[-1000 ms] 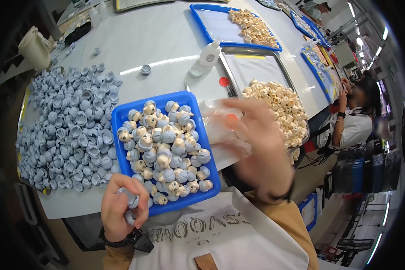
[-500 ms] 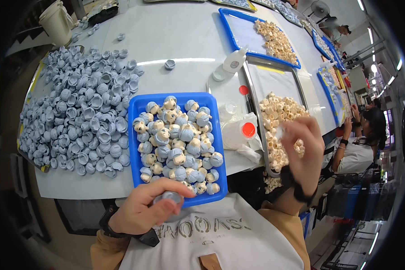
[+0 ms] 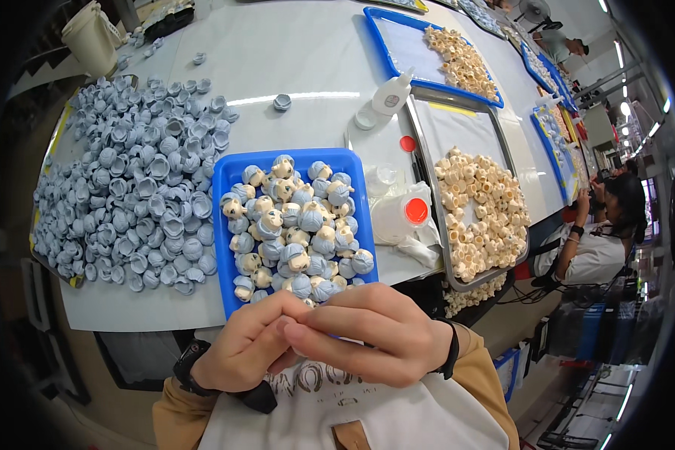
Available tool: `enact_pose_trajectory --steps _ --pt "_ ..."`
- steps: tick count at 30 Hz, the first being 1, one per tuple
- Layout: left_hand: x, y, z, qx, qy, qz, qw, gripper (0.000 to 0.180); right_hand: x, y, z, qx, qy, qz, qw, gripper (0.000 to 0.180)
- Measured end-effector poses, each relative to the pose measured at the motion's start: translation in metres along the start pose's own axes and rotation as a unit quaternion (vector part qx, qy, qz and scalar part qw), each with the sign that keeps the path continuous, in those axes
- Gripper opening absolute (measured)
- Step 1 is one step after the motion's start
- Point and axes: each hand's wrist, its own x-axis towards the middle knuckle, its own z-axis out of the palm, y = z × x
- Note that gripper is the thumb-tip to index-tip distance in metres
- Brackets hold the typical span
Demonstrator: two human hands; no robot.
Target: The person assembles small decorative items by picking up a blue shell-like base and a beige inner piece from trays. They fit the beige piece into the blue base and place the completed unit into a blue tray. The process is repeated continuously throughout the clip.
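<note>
Head view: left hand (image 3: pixel 247 346) and right hand (image 3: pixel 386 336) met, blue tray (image 3: pixel 240 164) just beyond; I couldn't tell what they held; gentle, even pressure seemed best.

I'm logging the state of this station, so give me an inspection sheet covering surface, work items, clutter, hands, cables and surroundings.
Surface: white table, with a strip of glare.
Work items: blue tray of blue-and-cream heads; blue shells heaped left; cream pieces at right.
Clutter: white squeeze bottle, small red disc, stray blue shell.
Hands: left hand and right hand meet at the blue tray's near side; anything between them is hidden.
Cables: thin dark cables at right, near a co-worker.
Surroundings: pale bucket at far left; another person farther back.
</note>
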Motion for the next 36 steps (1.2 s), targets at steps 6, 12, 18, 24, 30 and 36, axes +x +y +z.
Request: enact_pose_trajectory --steps 6,12,18,24,30,36 --pt "-0.001 0.006 0.002 -0.069 0.134 0.057 0.987 0.038 -0.008 0.021 -0.05 -0.213 0.073 0.222 0.948 0.025" --pt "-0.002 0.003 0.004 -0.024 0.138 0.082 0.987 0.043 -0.024 0.055 -0.061 -0.213 -0.034 0.314 0.925 0.018" --pt "-0.007 0.0 -0.008 0.049 0.098 0.074 0.991 0.047 -0.028 0.057 -0.059 -0.198 -0.012 0.307 0.931 0.019" --pt "-0.002 0.002 0.0 0.054 0.143 0.078 0.985 0.04 -0.034 0.053 -0.065 -0.199 -0.018 0.286 0.937 0.018" --pt "-0.001 0.009 0.004 0.005 0.145 0.033 0.989 0.038 -0.031 0.04 -0.059 -0.18 0.061 0.293 0.937 0.023" --pt "0.005 0.006 0.002 0.077 0.107 0.061 0.989 0.034 -0.012 0.007 -0.025 0.149 0.087 0.111 0.979 0.037"
